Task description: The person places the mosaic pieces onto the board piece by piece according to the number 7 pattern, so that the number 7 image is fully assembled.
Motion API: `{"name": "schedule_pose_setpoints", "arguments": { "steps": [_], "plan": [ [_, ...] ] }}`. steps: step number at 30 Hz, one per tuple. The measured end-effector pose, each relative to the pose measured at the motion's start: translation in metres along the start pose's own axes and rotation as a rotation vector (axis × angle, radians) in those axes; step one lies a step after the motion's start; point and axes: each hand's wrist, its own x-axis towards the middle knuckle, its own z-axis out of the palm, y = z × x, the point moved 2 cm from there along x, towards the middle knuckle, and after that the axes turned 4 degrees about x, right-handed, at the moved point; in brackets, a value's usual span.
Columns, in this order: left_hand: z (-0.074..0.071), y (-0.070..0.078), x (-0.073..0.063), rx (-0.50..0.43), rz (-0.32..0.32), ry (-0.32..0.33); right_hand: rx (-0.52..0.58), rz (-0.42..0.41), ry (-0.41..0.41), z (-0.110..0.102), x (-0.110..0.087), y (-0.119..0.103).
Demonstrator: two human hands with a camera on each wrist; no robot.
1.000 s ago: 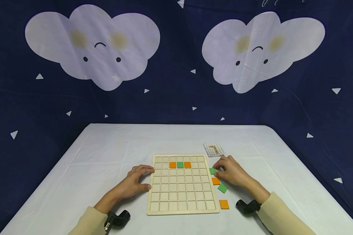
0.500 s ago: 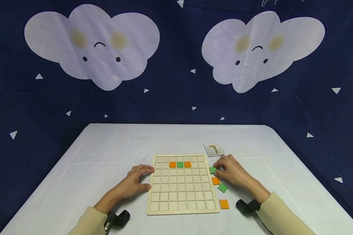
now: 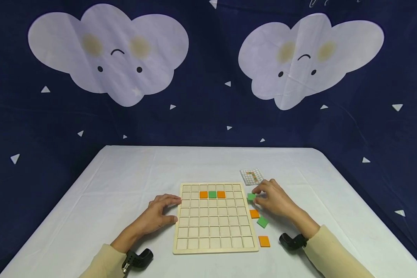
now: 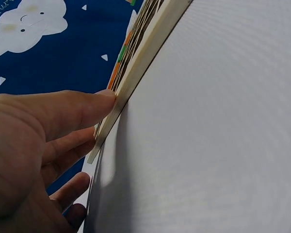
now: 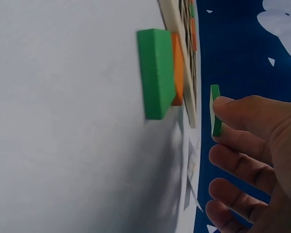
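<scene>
A wooden grid board lies flat on the white table. In its second row from the far side sit an orange tile, a green tile and another orange tile. My left hand rests at the board's left edge, thumb and fingers spread and touching the rim. Just beyond the right rim, my right hand pinches a green square tile between thumb and index finger. The right wrist view shows this tile off the table, its other fingers loosely bent.
Right of the board lie a loose orange tile, a green tile and a nearer orange tile. A small printed pattern card lies past the board's far right corner. A dark blue cloud-print cloth hangs behind the table.
My right hand has raised the green tile slightly off the table and shifted it a little away from me. The left hand has stayed at the board's edge.
</scene>
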Motion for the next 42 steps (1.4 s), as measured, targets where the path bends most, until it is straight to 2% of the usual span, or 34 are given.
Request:
{"name": "schedule_pose_setpoints", "arguments": {
  "steps": [9, 22, 31, 42],
  "plan": [
    [0.001, -0.002, 0.001, -0.041, -0.010, -0.007, 0.029, -0.031, 0.017, -0.003, 0.002, -0.008],
    [0.001, -0.002, -0.001, -0.020, 0.019, -0.016, 0.067, -0.056, 0.019, -0.002, 0.005, -0.020],
    [0.002, -0.002, 0.001, -0.008, 0.006, -0.031, 0.075, -0.126, 0.030, 0.003, 0.009, -0.032],
    [0.001, -0.003, 0.000, -0.029, 0.001, -0.039, 0.125, -0.154, 0.012, 0.012, 0.014, -0.053]
  ]
}}
